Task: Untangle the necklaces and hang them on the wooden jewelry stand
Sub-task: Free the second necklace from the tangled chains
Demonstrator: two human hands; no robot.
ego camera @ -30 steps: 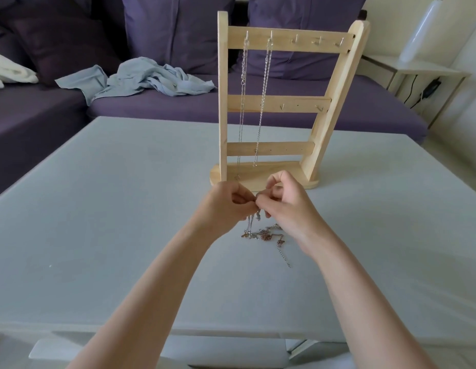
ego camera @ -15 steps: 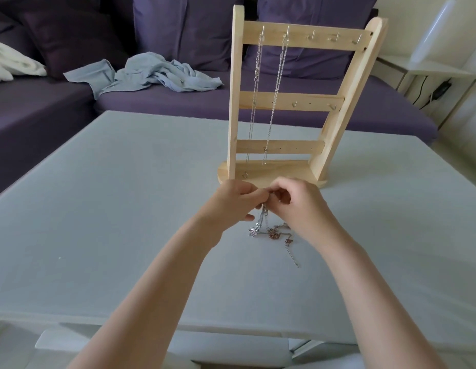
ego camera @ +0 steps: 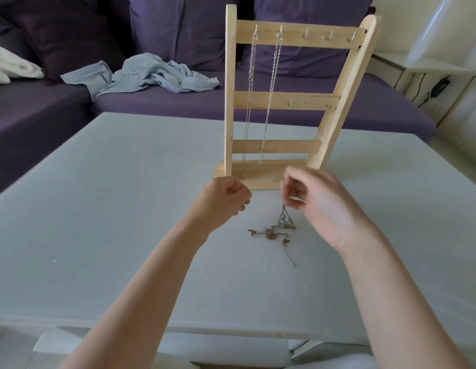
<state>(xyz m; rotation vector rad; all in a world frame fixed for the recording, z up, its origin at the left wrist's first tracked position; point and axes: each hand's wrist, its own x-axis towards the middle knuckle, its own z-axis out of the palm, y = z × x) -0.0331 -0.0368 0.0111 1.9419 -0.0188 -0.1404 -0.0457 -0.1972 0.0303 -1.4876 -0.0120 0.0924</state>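
A person works a knot of necklaces on a grey table, at 6 o'clock from the wooden jewelry stand. The right hand, blurred, pinches a silver chain; whether the curled left hand holds anything is unclear. Next likely: easing that chain free. Purple sofa behind.

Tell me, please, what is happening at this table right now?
A person is sorting tangled necklaces. Their right hand pinches a silver chain and lifts it from the tangled pile lying on the table. The left hand is curled beside it; whether it holds a strand is unclear. Two necklaces already hang from the first two top hooks of the wooden stand; the other hooks are bare.
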